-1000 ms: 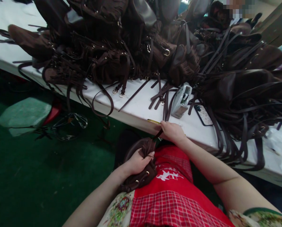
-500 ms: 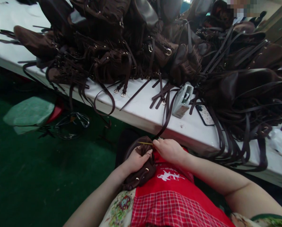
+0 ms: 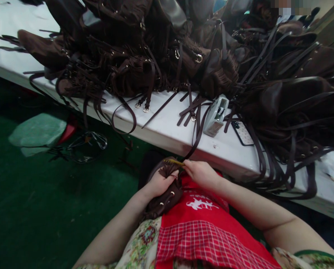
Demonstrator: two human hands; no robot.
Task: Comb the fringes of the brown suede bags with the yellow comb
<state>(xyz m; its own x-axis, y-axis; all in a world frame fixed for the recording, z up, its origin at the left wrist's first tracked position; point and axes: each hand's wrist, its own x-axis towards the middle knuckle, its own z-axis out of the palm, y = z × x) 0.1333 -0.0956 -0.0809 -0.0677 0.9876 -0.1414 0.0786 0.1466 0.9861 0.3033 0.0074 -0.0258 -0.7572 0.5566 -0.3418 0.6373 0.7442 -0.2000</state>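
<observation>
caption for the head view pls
Left hand grips a brown bag on the lap; right hand pinches a thin yellow tool at its top, beside a bag-heaped table.

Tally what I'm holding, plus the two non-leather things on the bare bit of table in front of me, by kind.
brown pouch, gripped by left hand: 1
thin yellow stick, pinched by right hand: 1
grey handheld device on white table: 1
phone lying flat: 1
Total: 4

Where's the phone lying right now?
The phone lies on the white table, right of centre in the head view, between the pale grey device and the heap of brown straps.
</observation>
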